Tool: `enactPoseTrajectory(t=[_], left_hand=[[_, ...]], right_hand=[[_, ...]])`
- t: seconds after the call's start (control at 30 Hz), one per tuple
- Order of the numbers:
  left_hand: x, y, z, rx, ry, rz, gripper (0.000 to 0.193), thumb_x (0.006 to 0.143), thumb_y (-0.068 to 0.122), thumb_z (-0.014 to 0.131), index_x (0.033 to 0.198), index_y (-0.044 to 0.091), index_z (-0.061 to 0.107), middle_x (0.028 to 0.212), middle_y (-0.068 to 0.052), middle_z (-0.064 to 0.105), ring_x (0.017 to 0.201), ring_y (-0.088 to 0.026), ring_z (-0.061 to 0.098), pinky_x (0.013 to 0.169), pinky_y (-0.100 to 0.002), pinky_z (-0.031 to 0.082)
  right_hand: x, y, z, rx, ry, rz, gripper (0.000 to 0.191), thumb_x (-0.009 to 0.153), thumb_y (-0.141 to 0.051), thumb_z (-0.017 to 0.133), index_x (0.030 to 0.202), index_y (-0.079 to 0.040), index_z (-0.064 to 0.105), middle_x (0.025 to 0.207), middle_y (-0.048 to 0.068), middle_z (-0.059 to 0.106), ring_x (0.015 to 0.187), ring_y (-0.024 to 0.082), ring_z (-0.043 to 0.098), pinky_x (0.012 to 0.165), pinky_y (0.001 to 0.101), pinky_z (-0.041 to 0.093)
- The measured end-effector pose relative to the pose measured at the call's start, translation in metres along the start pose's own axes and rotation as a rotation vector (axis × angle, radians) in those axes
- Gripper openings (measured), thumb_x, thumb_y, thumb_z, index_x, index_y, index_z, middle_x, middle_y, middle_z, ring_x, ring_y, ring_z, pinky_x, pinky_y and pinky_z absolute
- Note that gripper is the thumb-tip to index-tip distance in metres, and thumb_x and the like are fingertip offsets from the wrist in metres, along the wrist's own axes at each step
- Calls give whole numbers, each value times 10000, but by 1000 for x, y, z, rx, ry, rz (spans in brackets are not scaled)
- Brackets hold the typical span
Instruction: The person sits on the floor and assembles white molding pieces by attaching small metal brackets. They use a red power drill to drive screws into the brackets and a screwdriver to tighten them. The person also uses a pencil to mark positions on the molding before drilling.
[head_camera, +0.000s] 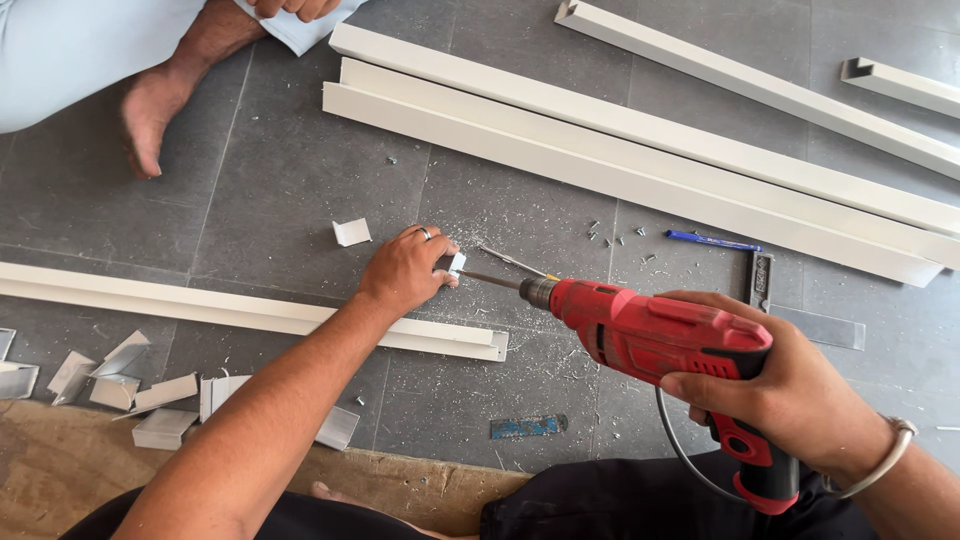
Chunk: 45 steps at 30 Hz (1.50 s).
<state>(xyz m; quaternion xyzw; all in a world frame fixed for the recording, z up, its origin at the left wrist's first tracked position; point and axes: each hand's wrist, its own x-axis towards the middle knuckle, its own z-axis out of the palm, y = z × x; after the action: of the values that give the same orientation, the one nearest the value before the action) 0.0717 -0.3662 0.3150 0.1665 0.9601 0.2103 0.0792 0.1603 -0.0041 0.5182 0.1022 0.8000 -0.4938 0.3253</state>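
Observation:
My right hand (790, 385) grips the handle of a red power drill (655, 335), which points left with its bit (490, 280) level over the grey tiled floor. The bit's tip meets a small white metal bracket piece (456, 264). My left hand (405, 270), a ring on one finger, pinches that piece and holds it down on the floor. A long white aluminium angle profile (200, 305) lies just below my left wrist, running left to right. Metal shavings are scattered around the drill point.
Several long white profiles (640, 150) lie diagonally across the top. Another person's bare foot (150, 110) rests at top left. Small cut white pieces (130, 385) pile at the lower left, one more piece (351, 232) near my hand. A blue pen (712, 241), loose screws (610, 235) and a square (760, 280) lie to the right.

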Motion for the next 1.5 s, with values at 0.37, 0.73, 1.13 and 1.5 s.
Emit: enactPoseTrajectory(t=[0.37,0.73,1.13,1.5], left_hand=[[0,2,-1,14,-31,-26,446,754,362,843,1107,131,698,1047,-28,697,1097,-214,651,959,-399,540],[0,3,-3,11,-52,-35,449,766,350,849,1125,129,697,1064,-40,698,1106,-219,655,964,-398,540],[2,-3,0,26,-26,-9,425,738,335,868,1068,122,705,1041,-24,700,1079,-216,655,952,-391,546],[4,-4,-1,34,8,42,407,735,323,872,1049,118,714,1025,-30,701,1087,-222,649,949,-399,536]], right_hand=[[-2,-17,2,-112,10,44,738,711,-211,888,1403,-125,645,800,131,785,645,199,651,600,368,597],[-4,-26,1,-354,33,-120,759,642,-271,877,1356,-181,636,1078,55,760,989,190,725,912,345,576],[7,9,-4,44,-52,-47,709,733,-99,850,1403,-85,620,823,95,742,607,167,679,559,332,589],[7,3,-3,-114,-47,-304,700,733,-153,867,1381,-61,618,962,75,779,772,140,710,685,306,593]])
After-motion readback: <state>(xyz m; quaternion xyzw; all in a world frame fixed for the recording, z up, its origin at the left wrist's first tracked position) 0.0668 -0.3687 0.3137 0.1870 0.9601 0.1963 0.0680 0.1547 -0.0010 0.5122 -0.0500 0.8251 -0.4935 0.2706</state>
